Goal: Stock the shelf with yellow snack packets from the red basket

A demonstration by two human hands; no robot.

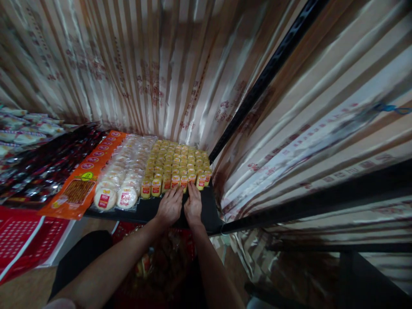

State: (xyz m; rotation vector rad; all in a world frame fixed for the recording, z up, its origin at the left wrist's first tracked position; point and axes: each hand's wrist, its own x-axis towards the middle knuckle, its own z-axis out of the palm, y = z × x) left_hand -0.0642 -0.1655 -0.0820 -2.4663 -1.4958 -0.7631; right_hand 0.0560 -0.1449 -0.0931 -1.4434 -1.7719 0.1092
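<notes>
on black shelf (210, 210), extended fingers (192, 191) touch yellow packs (180, 159).

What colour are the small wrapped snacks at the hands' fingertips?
The small wrapped snacks are mostly yellow, with red front labels; head view.

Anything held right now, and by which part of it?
Can't tell whether any is gripped: the left hand and right hand have their fingers at the lower fronts of the front-row yellow packs; none looks lifted.
</notes>
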